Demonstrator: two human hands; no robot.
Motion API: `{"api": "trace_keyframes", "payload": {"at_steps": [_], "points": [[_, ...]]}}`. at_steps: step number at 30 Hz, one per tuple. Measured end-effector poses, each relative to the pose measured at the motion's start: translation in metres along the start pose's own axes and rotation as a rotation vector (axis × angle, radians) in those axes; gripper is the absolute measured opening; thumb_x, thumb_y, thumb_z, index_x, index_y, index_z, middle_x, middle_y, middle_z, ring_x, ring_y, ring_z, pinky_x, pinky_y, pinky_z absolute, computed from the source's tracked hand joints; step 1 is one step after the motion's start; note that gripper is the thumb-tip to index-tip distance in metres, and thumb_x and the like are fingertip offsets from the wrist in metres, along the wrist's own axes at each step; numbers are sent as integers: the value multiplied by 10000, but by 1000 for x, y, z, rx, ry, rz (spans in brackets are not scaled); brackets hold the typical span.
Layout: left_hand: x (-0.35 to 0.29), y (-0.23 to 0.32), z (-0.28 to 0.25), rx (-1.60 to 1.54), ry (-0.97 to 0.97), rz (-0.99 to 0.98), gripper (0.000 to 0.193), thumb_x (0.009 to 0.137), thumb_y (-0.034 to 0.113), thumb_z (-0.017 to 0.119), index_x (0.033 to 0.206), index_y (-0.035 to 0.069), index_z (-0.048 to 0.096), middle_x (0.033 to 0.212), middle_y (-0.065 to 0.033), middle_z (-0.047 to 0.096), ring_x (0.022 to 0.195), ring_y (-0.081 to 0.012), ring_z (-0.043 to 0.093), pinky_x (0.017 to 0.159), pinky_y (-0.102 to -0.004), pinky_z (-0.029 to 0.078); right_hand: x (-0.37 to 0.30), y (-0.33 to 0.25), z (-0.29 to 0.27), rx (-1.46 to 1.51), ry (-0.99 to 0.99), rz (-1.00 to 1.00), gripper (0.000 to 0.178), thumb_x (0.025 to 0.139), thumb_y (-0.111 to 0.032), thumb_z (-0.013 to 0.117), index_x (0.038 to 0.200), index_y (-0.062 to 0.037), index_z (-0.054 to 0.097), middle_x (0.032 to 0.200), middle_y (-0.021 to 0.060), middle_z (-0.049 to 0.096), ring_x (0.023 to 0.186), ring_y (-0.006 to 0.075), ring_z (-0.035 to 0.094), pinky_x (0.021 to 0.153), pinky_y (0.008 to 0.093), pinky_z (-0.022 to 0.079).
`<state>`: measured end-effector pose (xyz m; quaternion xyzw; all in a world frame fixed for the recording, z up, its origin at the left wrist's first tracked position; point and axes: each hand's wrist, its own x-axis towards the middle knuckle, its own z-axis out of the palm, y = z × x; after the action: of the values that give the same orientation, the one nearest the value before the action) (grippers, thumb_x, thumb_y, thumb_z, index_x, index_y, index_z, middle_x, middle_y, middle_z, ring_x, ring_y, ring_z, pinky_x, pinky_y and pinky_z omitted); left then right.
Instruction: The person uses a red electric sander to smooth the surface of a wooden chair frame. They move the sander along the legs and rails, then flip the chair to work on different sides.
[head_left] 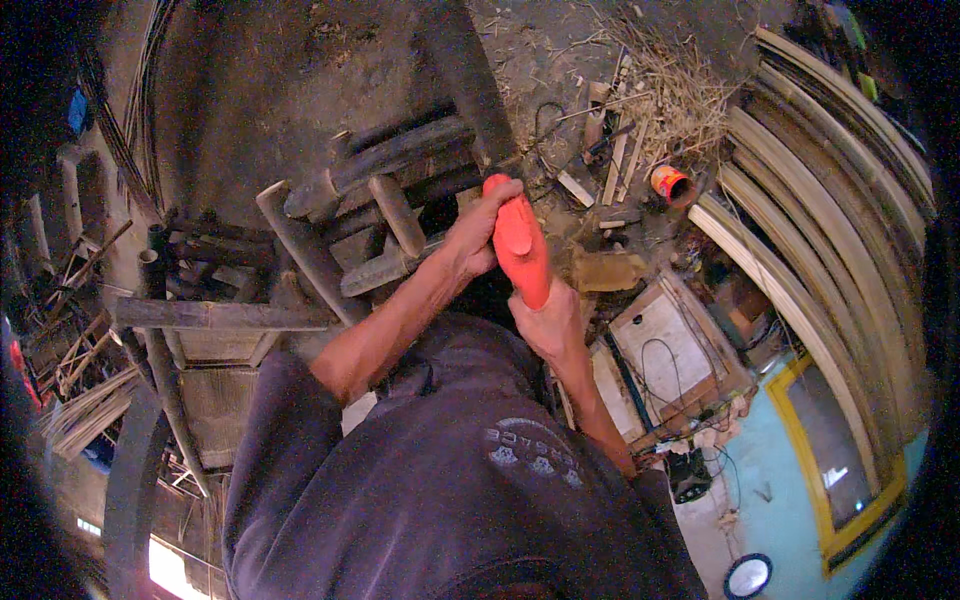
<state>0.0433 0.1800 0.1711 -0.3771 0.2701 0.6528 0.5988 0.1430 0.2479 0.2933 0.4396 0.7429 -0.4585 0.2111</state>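
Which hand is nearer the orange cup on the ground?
Left. The left hand grips the top of the orange tool, slightly closer to the orange cup; the right hand holds the tool's lower end, farther from it.

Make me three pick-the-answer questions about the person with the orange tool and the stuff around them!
1. Where does the small orange cup lie? A) on the ground right of the hands B) on the person's lap C) on the frame
2. What colour is the tool's handle? A) blue B) orange C) green
3. How is the tool held? A) one hand B) both hands C) it lies loose

A: the orange cup lies among scraps on the right.
B: the tool handle is orange.
B: the left hand and right hand both grip it.
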Motion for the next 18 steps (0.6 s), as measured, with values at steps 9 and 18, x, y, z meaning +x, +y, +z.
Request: {"api": "trace_keyframes", "payload": {"at_steps": [9,18], "points": [[25,24,4,-29,32,46,327,806,290,688,978,58,535,848,-30,542,739,-153,554,699,-347,507,33,-7,5,-72,15,36,214,721,-147,630,841,24,585,700,169,604,664,278,620,635,373,475],[27,32,6,-17,85,66,353,805,290,692,999,37,541,874,-51,561,765,-175,574,723,-347,516,41,-4,7,-116,-12,35,239,714,-133,633,889,21,585,731,158,607,674,254,605,652,360,477]]}}
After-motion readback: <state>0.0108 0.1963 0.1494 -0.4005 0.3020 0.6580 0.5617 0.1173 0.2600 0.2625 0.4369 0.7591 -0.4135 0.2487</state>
